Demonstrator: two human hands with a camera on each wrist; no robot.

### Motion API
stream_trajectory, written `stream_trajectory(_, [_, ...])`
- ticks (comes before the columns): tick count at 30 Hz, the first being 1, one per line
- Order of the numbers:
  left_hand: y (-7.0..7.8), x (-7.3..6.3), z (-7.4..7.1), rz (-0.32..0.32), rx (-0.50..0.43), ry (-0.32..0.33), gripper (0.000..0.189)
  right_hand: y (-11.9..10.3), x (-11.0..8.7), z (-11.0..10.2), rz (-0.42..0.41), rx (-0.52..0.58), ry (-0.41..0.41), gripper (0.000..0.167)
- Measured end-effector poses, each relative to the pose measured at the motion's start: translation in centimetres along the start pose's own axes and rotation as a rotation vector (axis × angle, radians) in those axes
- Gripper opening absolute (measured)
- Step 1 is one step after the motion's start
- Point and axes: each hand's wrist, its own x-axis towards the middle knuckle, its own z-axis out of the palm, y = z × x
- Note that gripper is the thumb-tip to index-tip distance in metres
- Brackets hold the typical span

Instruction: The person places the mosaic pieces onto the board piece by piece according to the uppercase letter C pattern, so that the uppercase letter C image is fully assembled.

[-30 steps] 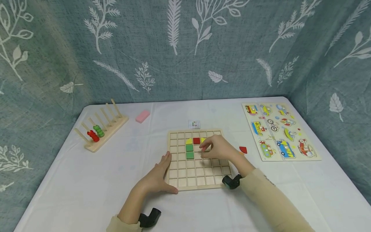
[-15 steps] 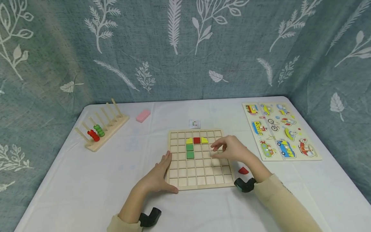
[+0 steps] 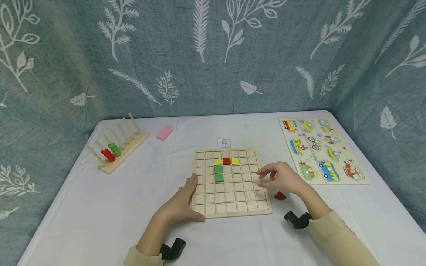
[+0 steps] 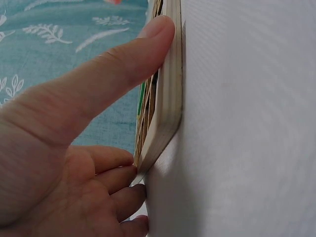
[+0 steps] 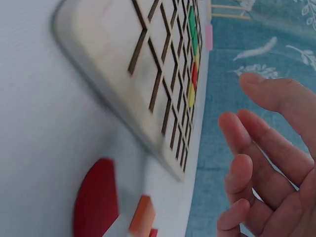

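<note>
A square wooden grid board point(image 3: 237, 214) lies mid-table. Two green squares point(image 3: 218, 173) sit one in front of the other in its cells, and a red square point(image 3: 226, 161) stands between two yellow pieces with a curved side point(image 3: 235, 161). My left hand point(image 3: 179, 202) rests at the board's near left corner, fingers spread along the left side and thumb on the front edge. Over the right edge hovers my right hand point(image 3: 283, 178), thumb and fingers apart, nothing between them. Below it on the cloth are a red rounded piece point(image 5: 96, 200) and an orange block point(image 5: 142, 216).
Behind the board lies a small patterned card point(image 3: 224, 142). A pink block point(image 3: 164, 133) and a wooden peg rack point(image 3: 124, 151) with red and green beads stand back left. At right is a vehicle picture puzzle point(image 3: 321, 151). A leaf-print curtain point(image 3: 213, 88) closes off the back.
My right hand has drawn back rightward from the yellow piece at the right of the red square, across the board to its right edge. The left hand has stayed put.
</note>
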Motion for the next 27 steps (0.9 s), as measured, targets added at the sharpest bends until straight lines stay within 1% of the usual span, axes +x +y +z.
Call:
stream_trajectory(7, [-0.1,0.0,0.1,0.003,0.002,0.000,0.126,1.1,-1.6,-0.4,0.033,0.008,-0.010,0.028])
stream_trajectory(11, [-0.2,0.1,0.1,-0.008,0.015,0.000,0.126,1.8,-2.3,-0.5,0.039,0.011,-0.015,0.028])
stream_trajectory(15, [-0.2,0.0,0.0,-0.013,0.020,-0.001,0.125,2.5,-3.0,-0.7,0.048,0.014,-0.013,0.029])
stream_trajectory(19, [-0.1,0.0,0.0,-0.013,0.010,-0.003,0.125,3.0,-3.4,-0.8,0.074,0.020,-0.018,0.030])
stream_trajectory(27, [-0.1,-0.1,-0.1,-0.002,0.006,-0.003,0.125,3.5,-3.7,-1.0,0.040,-0.006,-0.054,0.023])
